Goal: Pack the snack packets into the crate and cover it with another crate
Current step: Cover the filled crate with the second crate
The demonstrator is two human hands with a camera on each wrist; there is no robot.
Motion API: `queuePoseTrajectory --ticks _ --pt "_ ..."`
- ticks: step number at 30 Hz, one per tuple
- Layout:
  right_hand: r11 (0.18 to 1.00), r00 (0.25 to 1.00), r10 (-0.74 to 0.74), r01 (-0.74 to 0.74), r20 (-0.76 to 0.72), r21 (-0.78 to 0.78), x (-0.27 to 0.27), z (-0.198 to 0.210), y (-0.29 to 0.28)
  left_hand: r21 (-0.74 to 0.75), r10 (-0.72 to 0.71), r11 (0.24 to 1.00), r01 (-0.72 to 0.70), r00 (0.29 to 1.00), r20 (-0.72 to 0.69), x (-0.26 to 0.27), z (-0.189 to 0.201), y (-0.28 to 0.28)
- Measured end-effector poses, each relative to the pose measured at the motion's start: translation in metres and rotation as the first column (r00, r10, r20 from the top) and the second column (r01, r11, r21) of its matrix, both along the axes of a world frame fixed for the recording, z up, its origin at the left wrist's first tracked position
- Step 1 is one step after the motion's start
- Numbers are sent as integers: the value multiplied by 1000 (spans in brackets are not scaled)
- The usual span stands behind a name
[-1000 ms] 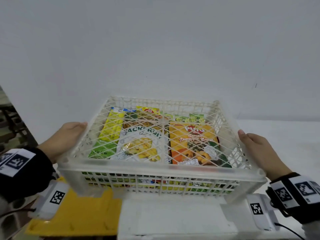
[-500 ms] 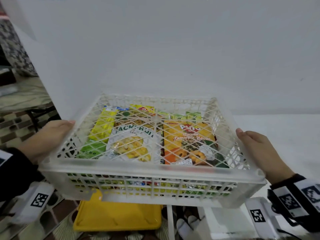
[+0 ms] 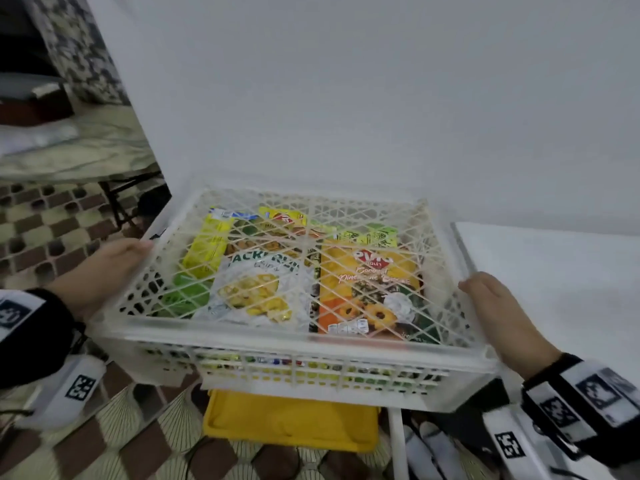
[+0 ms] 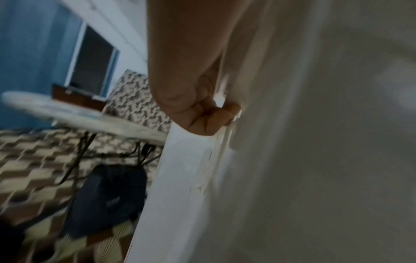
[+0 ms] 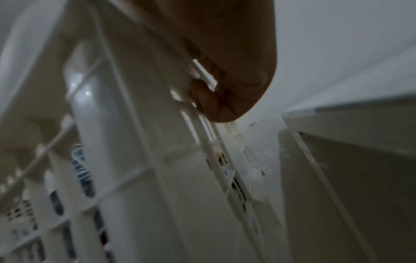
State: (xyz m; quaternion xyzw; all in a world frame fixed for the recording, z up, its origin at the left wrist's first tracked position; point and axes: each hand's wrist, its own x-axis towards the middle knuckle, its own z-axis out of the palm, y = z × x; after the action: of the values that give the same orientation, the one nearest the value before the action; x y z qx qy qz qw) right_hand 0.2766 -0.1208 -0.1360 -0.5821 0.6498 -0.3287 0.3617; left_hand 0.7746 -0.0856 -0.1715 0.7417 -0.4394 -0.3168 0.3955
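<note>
Under the inverted white lattice crate (image 3: 304,244), snack packets (image 3: 367,282) lay packed; both hands' fingers (image 4: 216,117) grasped its rim, covering apparently done.

Both hands, left hand (image 3: 104,271) and right hand (image 3: 502,317), grip stacked crates (image 3: 287,344) off tabletop (image 3: 554,271); packets (image 3: 304,271) under inverted top crate; yellow bin (image 3: 291,420) below
</note>
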Motion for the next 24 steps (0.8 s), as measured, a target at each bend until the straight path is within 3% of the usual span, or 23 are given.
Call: queuePoseTrajectory --ticks 6,13,17,24 --pt "956 977 -32 -32 212 291 42 -76 -33 189 128 978 -89 969 -211 8 -58 -3" --pt "864 958 -170 32 231 502 62 -212 -48 392 192 917 -71 941 -280 32 -182 -17" --pt "824 963 -222 103 152 557 63 -286 -53 500 191 866 18 912 -363 32 -249 -26" --pt "727 965 -261 193 4 659 41 -407 -60 622 261 783 31 891 -372 15 -356 -35"
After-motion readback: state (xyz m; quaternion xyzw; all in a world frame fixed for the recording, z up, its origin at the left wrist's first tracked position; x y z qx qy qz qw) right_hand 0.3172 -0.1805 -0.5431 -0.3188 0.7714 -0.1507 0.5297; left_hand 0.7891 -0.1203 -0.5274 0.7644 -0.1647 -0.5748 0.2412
